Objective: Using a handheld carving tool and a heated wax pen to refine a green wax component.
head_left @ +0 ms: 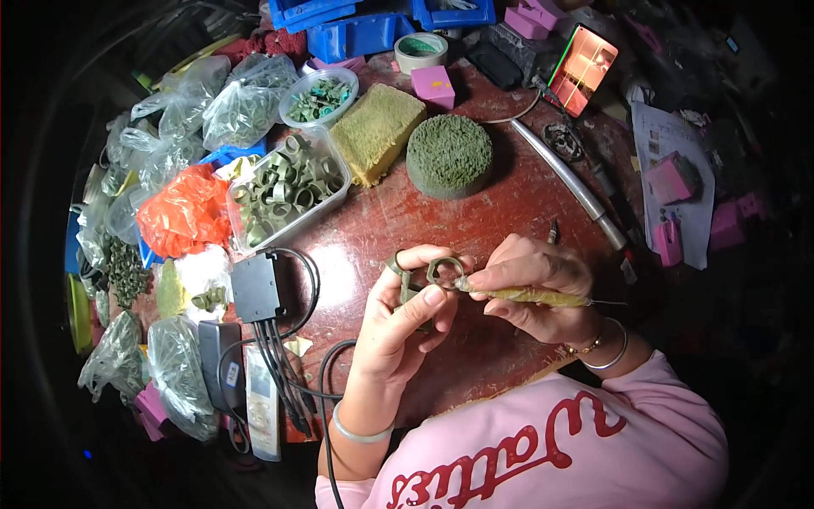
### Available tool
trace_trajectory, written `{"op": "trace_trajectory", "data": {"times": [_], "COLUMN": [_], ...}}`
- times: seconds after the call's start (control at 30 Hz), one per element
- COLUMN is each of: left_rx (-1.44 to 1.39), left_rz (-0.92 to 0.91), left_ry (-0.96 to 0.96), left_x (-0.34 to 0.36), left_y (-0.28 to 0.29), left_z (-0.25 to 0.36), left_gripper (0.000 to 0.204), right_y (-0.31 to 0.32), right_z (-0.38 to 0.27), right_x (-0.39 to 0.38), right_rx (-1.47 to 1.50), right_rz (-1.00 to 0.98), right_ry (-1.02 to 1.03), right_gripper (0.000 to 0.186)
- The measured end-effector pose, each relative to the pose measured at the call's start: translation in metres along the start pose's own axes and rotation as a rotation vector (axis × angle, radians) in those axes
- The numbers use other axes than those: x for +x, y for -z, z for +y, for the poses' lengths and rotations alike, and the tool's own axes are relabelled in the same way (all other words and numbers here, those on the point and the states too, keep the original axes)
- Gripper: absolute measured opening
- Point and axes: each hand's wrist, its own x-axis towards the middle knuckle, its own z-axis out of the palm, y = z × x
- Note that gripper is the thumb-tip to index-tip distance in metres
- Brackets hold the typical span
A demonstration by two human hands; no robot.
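Observation:
My left hand (398, 314) grips olive-green ring pieces (444, 263) between thumb and fingers, with another green band (395, 262) around a finger. My right hand (530, 288) is closed on a slim tool with a yellow wrapped handle (555, 296), its working end against the ring by my left thumb. A thin metal rod sticks out behind the handle. Just beyond my hands lie a round green scrubby block (449, 155) and a long tapered metal rod (568, 178).
The red table (356, 225) holds a tub of green rings (287, 188), a yellow sponge (376, 133), a black cable box (259, 288), plastic bags (178, 377), an orange bag (184, 212), blue bins (356, 36), a tape roll, a lit phone (581, 69) and paper with pink blocks.

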Motion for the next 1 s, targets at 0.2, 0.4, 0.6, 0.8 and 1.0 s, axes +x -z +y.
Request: {"op": "trace_trajectory", "data": {"times": [0.2,0.4,0.6,0.8,1.0], "left_rx": [-0.055,-0.144,-0.297,-0.377,-0.388], "left_rz": [-0.088,-0.078,-0.069,-0.103,-0.107], "left_ry": [0.013,0.022,0.134,0.177,0.207], "left_x": [0.001,0.003,0.005,0.004,-0.001], "left_y": [0.006,0.007,0.016,0.014,0.015], "left_z": [-0.004,-0.005,-0.005,-0.002,0.0], "left_gripper": [0.037,0.034,0.034,0.039,0.039], "right_y": [-0.001,0.004,0.006,0.004,0.003], "right_z": [-0.002,0.0,0.004,-0.001,0.007], "right_x": [-0.004,-0.001,0.002,0.001,-0.001], "right_rx": [-0.12,0.022,-0.016,-0.094,0.046], "right_rz": [0.139,0.132,0.032,0.075,0.074], "right_ry": [-0.087,-0.145,-0.158,-0.05,-0.099], "right_gripper": [0.024,0.018,0.013,0.023,0.022]}}
